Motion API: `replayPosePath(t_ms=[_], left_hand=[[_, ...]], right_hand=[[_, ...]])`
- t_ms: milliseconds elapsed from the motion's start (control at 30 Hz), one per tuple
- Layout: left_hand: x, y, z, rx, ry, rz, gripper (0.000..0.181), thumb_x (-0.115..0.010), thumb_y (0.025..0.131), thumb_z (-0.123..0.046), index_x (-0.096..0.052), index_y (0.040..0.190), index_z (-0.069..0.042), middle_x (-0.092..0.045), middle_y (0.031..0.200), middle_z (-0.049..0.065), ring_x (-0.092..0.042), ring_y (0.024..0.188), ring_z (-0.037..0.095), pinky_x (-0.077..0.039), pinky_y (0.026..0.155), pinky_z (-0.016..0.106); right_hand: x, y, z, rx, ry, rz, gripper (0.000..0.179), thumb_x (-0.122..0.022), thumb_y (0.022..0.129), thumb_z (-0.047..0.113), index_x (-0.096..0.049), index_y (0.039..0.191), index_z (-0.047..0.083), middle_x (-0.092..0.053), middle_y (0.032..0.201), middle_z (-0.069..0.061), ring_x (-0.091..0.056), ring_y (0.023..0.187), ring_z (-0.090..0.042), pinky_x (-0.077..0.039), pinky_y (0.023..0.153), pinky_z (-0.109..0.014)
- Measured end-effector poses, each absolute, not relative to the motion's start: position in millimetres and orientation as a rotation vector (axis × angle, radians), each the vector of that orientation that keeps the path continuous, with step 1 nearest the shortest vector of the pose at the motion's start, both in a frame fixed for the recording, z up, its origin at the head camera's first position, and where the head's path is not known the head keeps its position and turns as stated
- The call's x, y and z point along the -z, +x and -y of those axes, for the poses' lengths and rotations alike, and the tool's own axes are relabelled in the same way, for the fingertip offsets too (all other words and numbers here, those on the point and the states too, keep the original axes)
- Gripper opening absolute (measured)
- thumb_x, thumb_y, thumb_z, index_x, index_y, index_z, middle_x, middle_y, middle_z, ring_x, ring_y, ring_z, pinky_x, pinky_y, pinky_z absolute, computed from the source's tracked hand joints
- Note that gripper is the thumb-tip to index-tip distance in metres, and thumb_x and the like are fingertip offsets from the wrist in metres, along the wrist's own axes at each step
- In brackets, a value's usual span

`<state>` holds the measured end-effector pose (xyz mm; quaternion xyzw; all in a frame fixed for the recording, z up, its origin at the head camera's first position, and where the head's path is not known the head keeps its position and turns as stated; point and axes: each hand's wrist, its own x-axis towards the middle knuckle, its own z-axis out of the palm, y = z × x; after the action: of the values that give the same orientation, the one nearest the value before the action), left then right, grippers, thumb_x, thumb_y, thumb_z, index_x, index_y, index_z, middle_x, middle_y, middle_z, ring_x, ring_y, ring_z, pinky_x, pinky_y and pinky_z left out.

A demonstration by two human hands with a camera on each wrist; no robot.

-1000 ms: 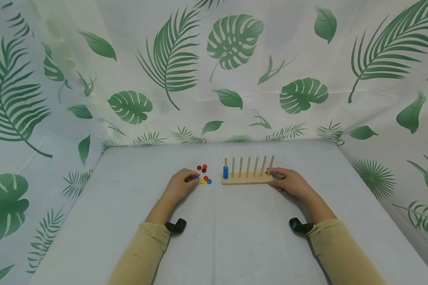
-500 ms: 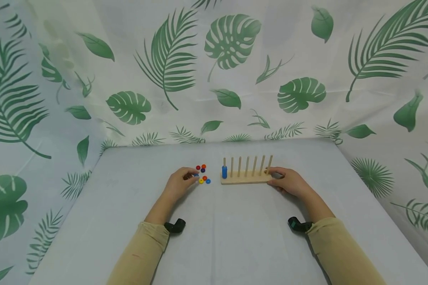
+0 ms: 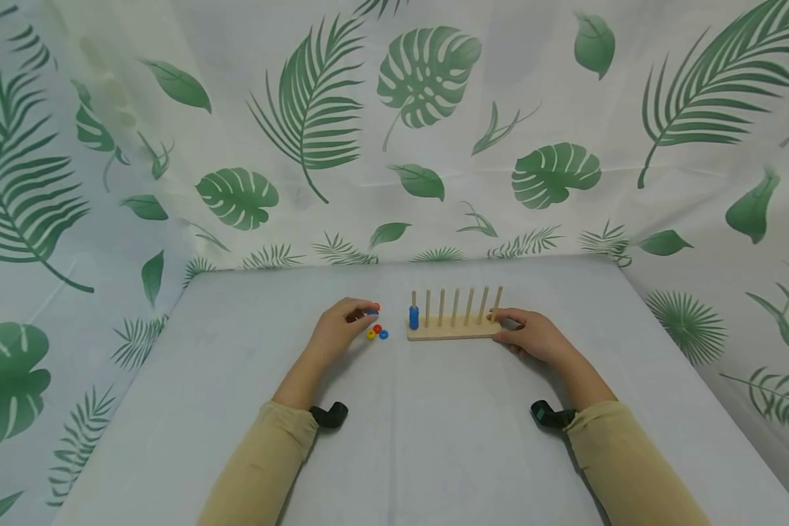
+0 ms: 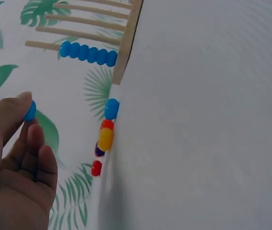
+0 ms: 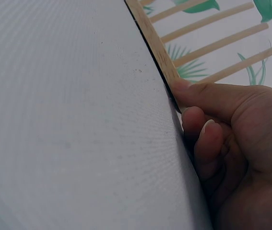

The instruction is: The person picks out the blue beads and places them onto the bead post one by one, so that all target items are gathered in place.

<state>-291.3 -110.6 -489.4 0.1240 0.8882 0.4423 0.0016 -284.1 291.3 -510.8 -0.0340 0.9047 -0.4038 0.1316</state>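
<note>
A blue bead [image 4: 30,111] is pinched between thumb and fingertips of my left hand [image 3: 337,327], raised above the table. Below it lie loose beads: a yellow bead [image 4: 105,139], a blue bead [image 4: 112,109], a red bead [image 4: 96,168] and others partly hidden by the hand in the head view. To the right stands a wooden bead rack [image 3: 450,334] with a row of upright pegs. Its leftmost peg carries a stack of blue beads [image 3: 414,318]; the other pegs are bare. My right hand [image 3: 532,336] grips the right end of the rack's base, thumb on the front edge.
A white cloth covers the table [image 3: 421,453]. Behind and beside it hangs a white curtain [image 3: 355,131] printed with green leaves. Black wrist cameras stick out inward from both wrists, below the sleeves' cuffs.
My left hand has lifted the blue bead up from among the loose beads and shifted slightly right. The right hand keeps its hold on the rack, which stays in place.
</note>
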Motion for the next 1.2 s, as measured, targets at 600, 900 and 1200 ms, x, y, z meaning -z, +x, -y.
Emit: replayPosePath(t_ms=[600,900,1200], left_hand=[[450,-303,69,-1.469,0.425,-2.729,0.029,-0.067,0.093,-0.042,-0.069,0.119,-0.028,-0.064,0.104,-0.005,-0.057,0.094,0.017,-0.051,0.076,0.031],[445,-306,53,-1.492,0.486,-2.708,0.027,-0.066,0.094,-0.041,-0.069,0.119,-0.030,-0.065,0.105,-0.006,-0.058,0.094,0.016,-0.052,0.074,0.030],[449,-306,46,-1.465,0.535,-2.721,0.028,-0.066,0.094,-0.042,-0.068,0.119,-0.031,-0.065,0.107,-0.008,-0.057,0.094,0.014,-0.051,0.075,0.031]], right_hand=[[510,-284,-291,1.167,-0.082,-2.631,0.060,-0.072,0.090,0.035,-0.052,0.143,0.016,-0.062,0.068,-0.004,-0.056,0.061,-0.019,-0.049,0.057,-0.033],[510,-284,-291,1.167,-0.083,-2.628,0.060,-0.072,0.090,0.036,-0.052,0.144,0.017,-0.062,0.068,-0.004,-0.057,0.061,-0.018,-0.049,0.057,-0.033],[509,-283,-290,1.169,-0.091,-2.633,0.059,-0.072,0.090,0.036,-0.053,0.143,0.017,-0.063,0.069,-0.004,-0.057,0.062,-0.018,-0.049,0.057,-0.033]])
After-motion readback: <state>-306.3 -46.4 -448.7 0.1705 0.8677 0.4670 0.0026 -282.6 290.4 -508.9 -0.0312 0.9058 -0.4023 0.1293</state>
